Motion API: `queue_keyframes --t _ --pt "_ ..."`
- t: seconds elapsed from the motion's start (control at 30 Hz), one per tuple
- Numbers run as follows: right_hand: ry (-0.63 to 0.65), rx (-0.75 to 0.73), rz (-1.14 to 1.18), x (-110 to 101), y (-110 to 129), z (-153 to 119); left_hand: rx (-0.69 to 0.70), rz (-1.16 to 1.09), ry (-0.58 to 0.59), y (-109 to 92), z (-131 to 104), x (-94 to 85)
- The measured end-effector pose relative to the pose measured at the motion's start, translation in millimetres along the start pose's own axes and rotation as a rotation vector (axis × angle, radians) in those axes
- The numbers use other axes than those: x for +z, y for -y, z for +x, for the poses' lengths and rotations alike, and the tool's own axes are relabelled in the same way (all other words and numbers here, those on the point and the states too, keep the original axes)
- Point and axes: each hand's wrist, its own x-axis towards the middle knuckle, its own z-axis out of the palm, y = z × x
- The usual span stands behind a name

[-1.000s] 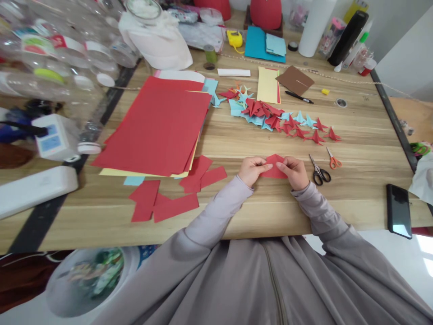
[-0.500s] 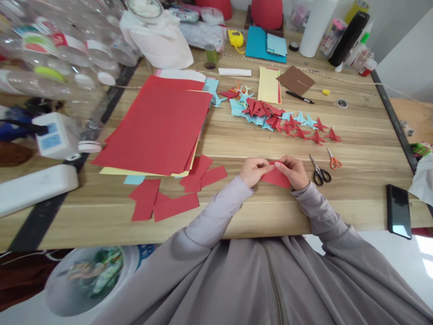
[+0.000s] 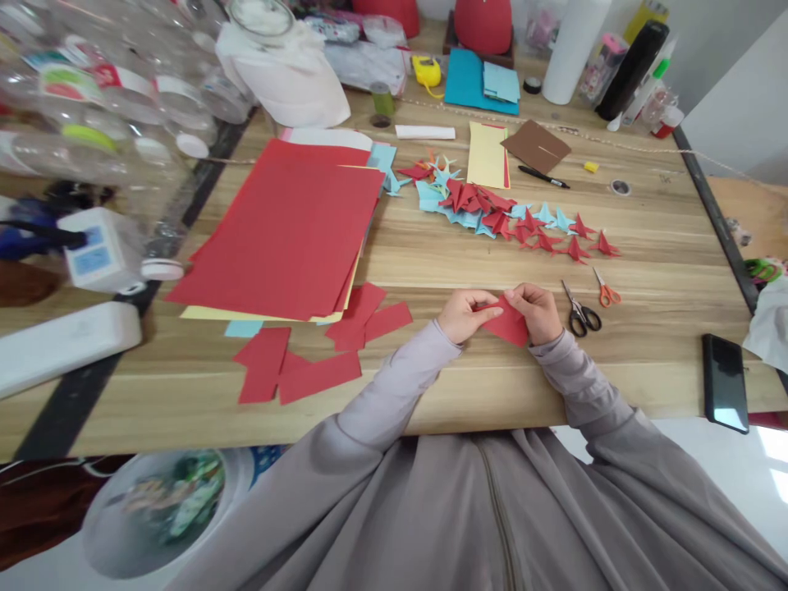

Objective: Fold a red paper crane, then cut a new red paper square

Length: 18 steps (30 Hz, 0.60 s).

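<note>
A small piece of red paper (image 3: 508, 322) is pinched between my two hands, just above the front part of the table. My left hand (image 3: 463, 315) grips its left edge with thumb and fingers together. On the other side, my right hand (image 3: 537, 312) pinches its upper right part. Black-handled scissors (image 3: 579, 312) lie close to the right hand, and smaller orange-handled scissors (image 3: 607, 289) rest just beyond. Several cut red paper pieces (image 3: 320, 376) are scattered to the left. Behind the hands lie folded red paper cranes (image 3: 471, 197) and light blue ones (image 3: 561, 220).
A stack of large red sheets (image 3: 283, 238) covers the left of the table. Plastic bottles (image 3: 141, 90) crowd the far left. A phone (image 3: 725, 382) lies at the right front edge. Yellow paper (image 3: 486, 156), brown paper (image 3: 537, 148) and a black pen (image 3: 542, 176) are at the back.
The red paper has turned slightly between my hands, and its lower corner now points further down. My thumbs have moved a little apart.
</note>
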Motion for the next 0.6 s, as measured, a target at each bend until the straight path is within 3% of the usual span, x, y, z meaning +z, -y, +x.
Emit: queue_keyframes --t 0.17,0.6 --pt "-0.027 0.000 -0.007 0.3 3.5 -0.3 -0.035 -0.042 0.012 -0.5 -0.7 -0.6" --pt "0.060 -0.082 -0.039 0.1 1.5 -0.7 0.011 -0.078 -0.165 -2.6 0.8 0.7"
